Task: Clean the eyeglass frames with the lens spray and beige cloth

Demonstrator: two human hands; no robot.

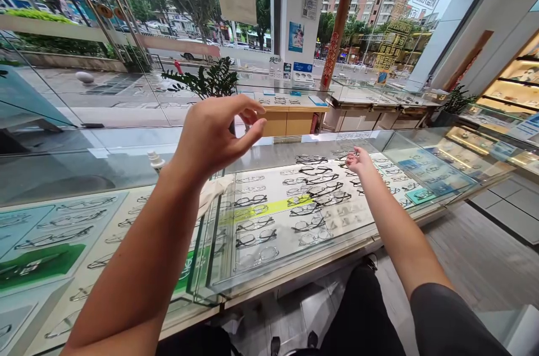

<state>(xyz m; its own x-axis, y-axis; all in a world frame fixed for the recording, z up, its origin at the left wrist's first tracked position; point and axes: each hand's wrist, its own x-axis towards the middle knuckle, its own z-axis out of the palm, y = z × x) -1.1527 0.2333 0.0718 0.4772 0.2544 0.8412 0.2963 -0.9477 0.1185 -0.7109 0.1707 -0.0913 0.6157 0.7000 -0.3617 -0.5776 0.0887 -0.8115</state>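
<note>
My left hand is raised at the centre left above the counter, its fingers bent and its thumb apart from them, with nothing between. Farther off to the right, my right hand hovers over the glass-topped display case, fingers loosely curled and partly apart; no object shows in it. Rows of eyeglasses lie in the case, among them dark frames below and left of my right hand. A bright yellow-green strip crosses the rows. Beside my left forearm is a crumpled light cloth.
A small white bottle stands behind my left forearm. More eyeglasses and a green panel lie at the left. Behind are a potted plant, a wooden-fronted counter and large windows. Lit shelves stand at the right.
</note>
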